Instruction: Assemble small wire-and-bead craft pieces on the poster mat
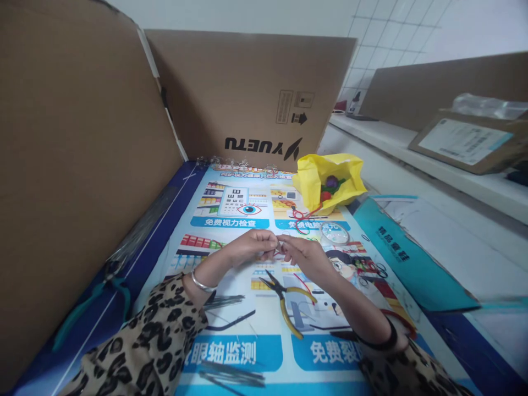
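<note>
My left hand [259, 243] and my right hand [297, 252] meet over the middle of the printed sheet, fingertips touching or nearly so. Both are closed in a pinch. Whatever sits between the fingers is too small to name. Just below them lie needle-nose pliers [284, 297] with yellow handles, jaws toward my left hand. A short red strand [303, 283] is beside the pliers. Thin dark wire pieces [225, 301] rest under my left wrist, and another bundle of wires [233, 378] lies near the front edge. Beyond my right hand is a round clear dish [335, 235] with small bits in it.
A yellow bag [309, 173] holds red, green and purple balls of thread, with red cord [304, 215] trailing out. Teal-handled pliers [97, 300] and long wires [144, 220] lie at left. Cardboard panels [247, 88] wall the back and left. A teal box panel [412, 253] and small scissors [381, 269] are at right.
</note>
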`<state>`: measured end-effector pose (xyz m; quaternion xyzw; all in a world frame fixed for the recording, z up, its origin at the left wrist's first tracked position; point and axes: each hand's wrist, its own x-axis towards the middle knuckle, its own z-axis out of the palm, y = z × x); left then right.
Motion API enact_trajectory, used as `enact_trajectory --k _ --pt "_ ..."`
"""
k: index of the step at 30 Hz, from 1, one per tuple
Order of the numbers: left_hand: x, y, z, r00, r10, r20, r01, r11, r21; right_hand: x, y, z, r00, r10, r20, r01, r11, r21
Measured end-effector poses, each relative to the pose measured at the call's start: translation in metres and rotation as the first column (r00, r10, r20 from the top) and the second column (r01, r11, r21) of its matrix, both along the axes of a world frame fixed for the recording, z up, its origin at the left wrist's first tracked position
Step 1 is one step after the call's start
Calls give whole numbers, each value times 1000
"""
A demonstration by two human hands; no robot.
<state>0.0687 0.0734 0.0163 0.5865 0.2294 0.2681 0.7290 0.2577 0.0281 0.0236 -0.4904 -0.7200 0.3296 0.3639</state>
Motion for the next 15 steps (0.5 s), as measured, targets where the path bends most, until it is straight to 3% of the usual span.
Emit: enact_trajectory --k 7,15 --pt "2 0 0 999 42 -23 -42 999 4 -3 0 0 991 -5 132 -11 992 125" --pt "-2 -1 9 990 129 61 -130 991 26 3 4 6 989 -134 66 125 983 132"
